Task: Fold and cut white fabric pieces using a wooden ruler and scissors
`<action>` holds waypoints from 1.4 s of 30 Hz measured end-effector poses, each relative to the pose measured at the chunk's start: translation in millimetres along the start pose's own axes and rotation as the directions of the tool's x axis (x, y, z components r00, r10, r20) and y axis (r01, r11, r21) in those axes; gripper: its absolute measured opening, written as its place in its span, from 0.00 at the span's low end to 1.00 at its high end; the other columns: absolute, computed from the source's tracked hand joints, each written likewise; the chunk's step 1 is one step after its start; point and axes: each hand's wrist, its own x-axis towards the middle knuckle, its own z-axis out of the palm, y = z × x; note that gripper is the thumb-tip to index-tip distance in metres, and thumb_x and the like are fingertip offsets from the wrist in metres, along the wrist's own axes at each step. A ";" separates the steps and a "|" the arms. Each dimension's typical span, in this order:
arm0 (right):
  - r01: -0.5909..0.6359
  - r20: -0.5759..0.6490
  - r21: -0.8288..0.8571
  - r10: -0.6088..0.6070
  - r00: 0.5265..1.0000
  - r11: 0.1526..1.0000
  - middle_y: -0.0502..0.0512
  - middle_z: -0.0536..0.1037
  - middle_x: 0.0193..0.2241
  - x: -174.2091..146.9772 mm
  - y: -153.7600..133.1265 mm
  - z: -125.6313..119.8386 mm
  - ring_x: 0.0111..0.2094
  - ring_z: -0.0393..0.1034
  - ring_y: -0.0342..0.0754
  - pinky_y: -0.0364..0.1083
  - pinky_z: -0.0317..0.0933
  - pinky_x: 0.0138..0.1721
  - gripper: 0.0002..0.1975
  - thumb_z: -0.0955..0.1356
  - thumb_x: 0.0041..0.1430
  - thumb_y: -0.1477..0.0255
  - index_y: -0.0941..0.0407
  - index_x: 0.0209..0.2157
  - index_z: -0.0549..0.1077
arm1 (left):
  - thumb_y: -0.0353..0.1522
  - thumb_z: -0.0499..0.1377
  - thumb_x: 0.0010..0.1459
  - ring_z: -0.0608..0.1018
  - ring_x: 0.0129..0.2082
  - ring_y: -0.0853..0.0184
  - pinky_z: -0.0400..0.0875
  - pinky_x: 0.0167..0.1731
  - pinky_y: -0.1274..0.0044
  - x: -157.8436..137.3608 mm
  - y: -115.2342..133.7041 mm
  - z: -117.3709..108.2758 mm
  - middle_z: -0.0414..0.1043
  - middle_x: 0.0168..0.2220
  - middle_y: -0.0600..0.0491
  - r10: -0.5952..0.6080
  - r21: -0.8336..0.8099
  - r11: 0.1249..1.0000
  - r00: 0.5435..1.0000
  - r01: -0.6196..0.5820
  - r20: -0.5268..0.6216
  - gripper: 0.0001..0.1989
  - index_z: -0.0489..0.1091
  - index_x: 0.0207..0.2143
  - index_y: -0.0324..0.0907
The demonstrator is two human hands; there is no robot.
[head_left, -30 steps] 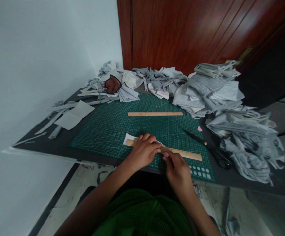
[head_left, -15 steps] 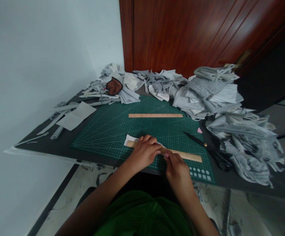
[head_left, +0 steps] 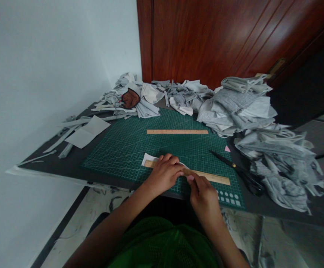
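Observation:
A wooden ruler (head_left: 213, 177) lies slightly aslant near the front of the green cutting mat (head_left: 117, 149). Under its left part is a white piece of cloth (head_left: 147, 157), mostly covered. My left hand (head_left: 166, 172) rests palm down across ruler and cloth, its fingers laid over them and partly overlapping. Just right of it, my right hand (head_left: 203, 195) is closed in a pinch at the ruler's near edge. A small pink patch shows at its fingertips; whether this is a nail or a held piece is unclear.
A second wooden ruler (head_left: 177, 131) lies farther back on the mat. Black scissors (head_left: 247, 176) and a small pink triangular piece (head_left: 227, 148) are at the right. Grey cloth piles (head_left: 237, 108) line the back and right. A pale sheet (head_left: 88, 131) lies left, near a brown cloth piece (head_left: 130, 98).
The view has shifted very slightly. My right hand has edged a little toward me along the ruler's near side; my left hand and the ruler stay in place.

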 end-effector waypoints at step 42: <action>-0.090 -0.043 -0.179 0.084 0.996 0.980 0.68 0.82 0.43 62.2 99.9 -49.1 0.44 0.78 0.59 0.55 0.69 0.47 0.18 0.60 0.69 0.71 0.61 0.50 0.77 | 0.31 0.60 0.67 0.70 0.49 0.60 0.63 0.47 0.66 -1.0 0.4 -1.7 0.71 0.43 0.53 -0.030 -0.056 0.998 0.999 0.029 -0.012 0.11 0.76 0.50 0.51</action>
